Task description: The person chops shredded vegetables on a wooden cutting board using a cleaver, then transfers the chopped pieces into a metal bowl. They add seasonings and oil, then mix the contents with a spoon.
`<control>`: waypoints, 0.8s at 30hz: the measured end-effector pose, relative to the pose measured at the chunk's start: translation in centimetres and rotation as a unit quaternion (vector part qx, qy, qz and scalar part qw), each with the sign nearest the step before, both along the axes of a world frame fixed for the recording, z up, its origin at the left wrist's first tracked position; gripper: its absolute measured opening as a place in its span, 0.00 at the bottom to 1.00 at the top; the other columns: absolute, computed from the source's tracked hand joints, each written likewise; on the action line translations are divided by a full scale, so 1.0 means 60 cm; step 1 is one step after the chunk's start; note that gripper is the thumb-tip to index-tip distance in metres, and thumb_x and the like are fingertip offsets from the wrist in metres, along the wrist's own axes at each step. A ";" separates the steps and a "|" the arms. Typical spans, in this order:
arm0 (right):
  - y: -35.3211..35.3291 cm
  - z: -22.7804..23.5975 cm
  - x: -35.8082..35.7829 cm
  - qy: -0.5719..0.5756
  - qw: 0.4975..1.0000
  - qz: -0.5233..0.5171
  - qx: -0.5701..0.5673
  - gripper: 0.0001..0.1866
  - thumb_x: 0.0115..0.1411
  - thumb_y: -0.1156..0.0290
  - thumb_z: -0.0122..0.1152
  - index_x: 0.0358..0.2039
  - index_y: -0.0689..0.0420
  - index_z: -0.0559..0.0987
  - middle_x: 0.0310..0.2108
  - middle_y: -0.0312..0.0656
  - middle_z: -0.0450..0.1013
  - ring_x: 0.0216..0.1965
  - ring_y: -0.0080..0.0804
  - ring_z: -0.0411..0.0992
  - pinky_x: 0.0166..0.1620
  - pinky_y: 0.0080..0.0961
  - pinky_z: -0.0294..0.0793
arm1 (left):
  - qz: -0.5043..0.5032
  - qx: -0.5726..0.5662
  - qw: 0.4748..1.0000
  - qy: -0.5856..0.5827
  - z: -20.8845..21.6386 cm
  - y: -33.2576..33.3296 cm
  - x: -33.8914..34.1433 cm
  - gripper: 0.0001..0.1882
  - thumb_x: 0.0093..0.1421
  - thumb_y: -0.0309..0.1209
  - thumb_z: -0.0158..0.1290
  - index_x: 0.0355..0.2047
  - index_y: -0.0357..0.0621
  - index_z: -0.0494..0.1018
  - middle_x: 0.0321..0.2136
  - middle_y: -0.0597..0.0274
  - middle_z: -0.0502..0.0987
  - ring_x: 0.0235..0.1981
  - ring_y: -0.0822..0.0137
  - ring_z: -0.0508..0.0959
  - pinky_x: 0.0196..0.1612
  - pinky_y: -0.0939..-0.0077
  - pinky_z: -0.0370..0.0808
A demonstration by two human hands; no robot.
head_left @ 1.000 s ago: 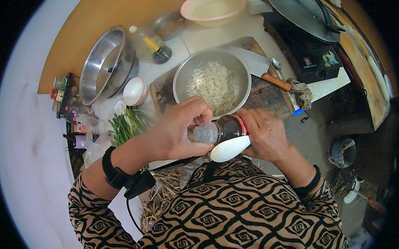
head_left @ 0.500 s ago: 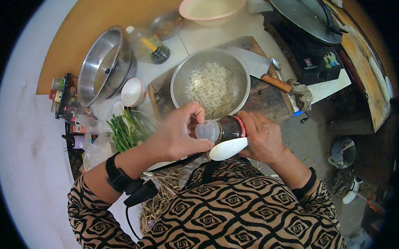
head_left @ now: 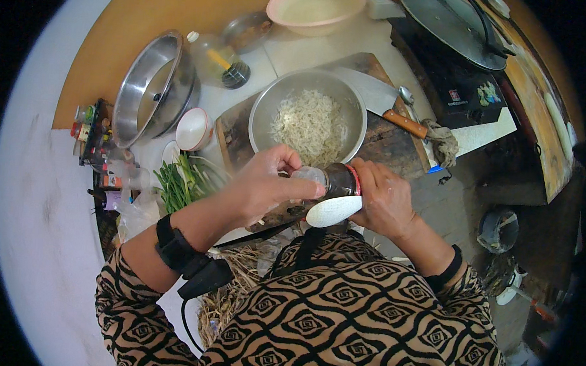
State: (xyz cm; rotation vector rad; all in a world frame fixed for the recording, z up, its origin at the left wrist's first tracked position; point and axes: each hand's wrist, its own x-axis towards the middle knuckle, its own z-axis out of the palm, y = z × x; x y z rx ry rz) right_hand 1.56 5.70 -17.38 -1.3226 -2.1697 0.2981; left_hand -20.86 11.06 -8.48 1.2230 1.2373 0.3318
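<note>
In front of my body, my right hand [head_left: 388, 202] grips a small dark jar [head_left: 340, 180] with a red band, held lying on its side. A white spoon [head_left: 334, 211] sticks out from the same hand beneath the jar. My left hand [head_left: 260, 187], slightly blurred, has its thumb and fingers about the jar's translucent cap [head_left: 311, 178], which points left. Just beyond both hands, a metal bowl [head_left: 259, 120] of pale shredded food [head_left: 311, 122] rests on a wooden cutting board [head_left: 388, 144].
A cleaver [head_left: 403, 122] lies on the board's right side. At left are green onions [head_left: 177, 187], a small white bowl [head_left: 193, 129] and a large steel basin [head_left: 129, 103]. An oil bottle [head_left: 213, 54] and a pink basin [head_left: 314, 29] stand behind; a lidded pan [head_left: 453, 27] is at upper right.
My left hand has shifted slightly and its fingers are placed differently around the cap. The jar tips a little, and more of its dark body shows. The spoon stays in my right hand.
</note>
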 end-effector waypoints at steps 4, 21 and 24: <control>-0.001 0.002 -0.004 -0.037 0.999 -0.003 -0.009 0.41 0.32 0.63 0.75 0.49 0.61 0.68 0.35 0.43 0.71 0.36 0.41 0.73 0.36 0.34 0.75 | 0.023 0.021 1.000 0.003 -0.009 0.007 0.001 0.24 0.44 0.35 0.68 0.34 0.39 0.66 0.25 0.65 0.69 0.28 0.75 0.69 0.31 0.79 0.67; 0.139 0.058 0.030 -0.224 0.970 -0.020 -0.097 0.31 0.33 0.60 0.74 0.39 0.57 0.73 0.27 0.50 0.75 0.32 0.51 0.76 0.36 0.41 0.76 | 0.065 0.335 0.939 0.034 0.020 0.036 -0.144 0.19 0.63 0.37 0.53 0.48 0.36 0.70 0.39 0.62 0.77 0.42 0.73 0.75 0.43 0.77 0.72; 0.169 0.067 0.032 -0.292 0.949 -0.029 -0.115 0.31 0.33 0.59 0.73 0.39 0.57 0.73 0.29 0.51 0.76 0.33 0.51 0.76 0.37 0.41 0.76 | 0.119 0.313 0.942 0.027 -0.016 -0.003 -0.206 0.16 0.61 0.35 0.54 0.44 0.36 0.71 0.36 0.62 0.77 0.39 0.74 0.75 0.43 0.77 0.72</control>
